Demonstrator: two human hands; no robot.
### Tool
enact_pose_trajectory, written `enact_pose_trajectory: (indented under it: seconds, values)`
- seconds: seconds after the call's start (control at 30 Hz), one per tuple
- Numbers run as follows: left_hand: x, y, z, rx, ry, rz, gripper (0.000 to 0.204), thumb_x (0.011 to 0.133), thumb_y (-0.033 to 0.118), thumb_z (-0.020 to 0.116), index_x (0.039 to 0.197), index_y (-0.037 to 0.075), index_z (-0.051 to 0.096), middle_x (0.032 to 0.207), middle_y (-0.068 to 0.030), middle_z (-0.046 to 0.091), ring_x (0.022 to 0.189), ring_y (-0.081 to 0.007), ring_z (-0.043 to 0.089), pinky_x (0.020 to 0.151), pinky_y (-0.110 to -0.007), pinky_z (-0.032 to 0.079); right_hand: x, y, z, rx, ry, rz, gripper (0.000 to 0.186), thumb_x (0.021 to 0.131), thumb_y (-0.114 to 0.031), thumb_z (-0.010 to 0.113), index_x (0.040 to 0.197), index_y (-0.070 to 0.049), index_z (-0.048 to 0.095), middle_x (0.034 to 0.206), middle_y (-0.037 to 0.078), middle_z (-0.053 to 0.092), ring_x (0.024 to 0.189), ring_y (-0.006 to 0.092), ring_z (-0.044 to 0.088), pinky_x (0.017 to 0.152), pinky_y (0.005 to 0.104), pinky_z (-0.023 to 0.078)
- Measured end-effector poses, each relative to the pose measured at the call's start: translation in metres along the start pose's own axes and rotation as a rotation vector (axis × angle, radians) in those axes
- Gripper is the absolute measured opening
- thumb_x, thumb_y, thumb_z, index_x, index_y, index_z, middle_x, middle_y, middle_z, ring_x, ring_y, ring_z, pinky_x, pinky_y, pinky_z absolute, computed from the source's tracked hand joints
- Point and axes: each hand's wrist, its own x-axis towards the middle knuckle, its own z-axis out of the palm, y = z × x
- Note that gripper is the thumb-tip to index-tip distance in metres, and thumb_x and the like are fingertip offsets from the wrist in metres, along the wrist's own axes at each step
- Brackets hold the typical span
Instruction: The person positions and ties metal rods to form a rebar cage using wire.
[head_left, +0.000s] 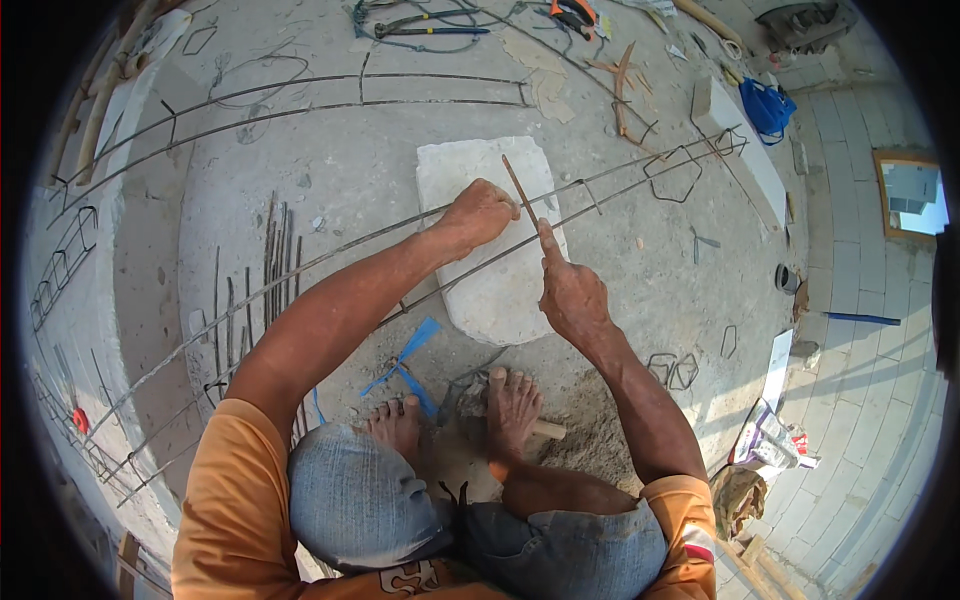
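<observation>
Rust-brown rod (517, 181) gripped in the right hand (575, 295) could, if loosened, jab the adjacent left hand (481, 213), curled, its contents hidden.

Left hand (480, 212) curled, right hand (575, 292) closed with index finger (547, 240) extended, both arms (350, 285) reaching forward.
</observation>
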Motion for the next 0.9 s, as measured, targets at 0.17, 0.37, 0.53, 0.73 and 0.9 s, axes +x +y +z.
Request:
enact_pose_trajectory:
  seconds: [0.17, 0.37, 0.53, 0.73, 0.9]
  values:
    - [-0.004, 0.008, 0.002, 0.054, -0.015, 0.02, 0.029, 0.086, 0.017, 0.059, 0.096, -0.008, 0.068, 0.08, -0.0113, 0.062, 0.078, -0.0186, 0.053, 0.072, -0.034, 0.044, 0.002, 0.012, 0.001, 0.095, -0.009, -0.05, 0.072, 0.08, 0.0, 0.054, 0.147, -0.008, 0.028, 0.06, 0.017, 0.06, 0.051, 0.0353, 0.06, 0.05, 0.0466, 0.049]
    - [-0.011, 0.013, -0.002, 0.114, 0.009, -0.032, 0.029, 0.087, 0.019, 0.058, 0.094, -0.007, 0.068, 0.081, -0.0098, 0.061, 0.077, -0.0173, 0.052, 0.071, -0.033, 0.043, 0.005, 0.006, 0.007, 0.038, 0.053, -0.158, 0.076, 0.076, 0.0, 0.057, 0.146, -0.004, 0.028, 0.06, 0.015, 0.06, 0.048, 0.0289, 0.061, 0.044, 0.0418, 0.049]
    - [-0.011, 0.015, -0.002, 0.124, -0.022, -0.048, 0.028, 0.088, 0.02, 0.056, 0.092, -0.006, 0.068, 0.082, -0.0098, 0.061, 0.076, -0.0172, 0.05, 0.071, -0.032, 0.043, 0.004, 0.008, 0.01, 0.025, 0.039, -0.166, 0.078, 0.074, 0.0, 0.059, 0.146, -0.002, 0.029, 0.06, 0.014, 0.06, 0.047, 0.0268, 0.061, 0.044, 0.0405, 0.049]
    - [-0.013, 0.012, 0.011, 0.154, 0.075, 0.048, 0.027, 0.087, 0.018, 0.054, 0.086, -0.005, 0.068, 0.072, -0.0064, 0.058, 0.071, -0.0149, 0.047, 0.067, -0.033, 0.041, 0.012, 0.008, 0.006, -0.012, 0.049, -0.17, 0.076, 0.075, 0.0, 0.058, 0.146, -0.003, 0.03, 0.061, 0.015, 0.061, 0.048, 0.0274, 0.061, 0.045, 0.0414, 0.049]
    - [-0.016, 0.02, 0.008, 0.218, 0.038, 0.037, 0.028, 0.087, 0.017, 0.052, 0.079, -0.006, 0.066, 0.067, -0.0079, 0.059, 0.067, -0.0139, 0.048, 0.068, -0.033, 0.043, 0.033, 0.005, 0.003, 0.012, 0.035, -0.167, 0.074, 0.076, -0.002, 0.057, 0.146, -0.003, 0.03, 0.064, 0.016, 0.063, 0.051, 0.0289, 0.062, 0.047, 0.0434, 0.05]
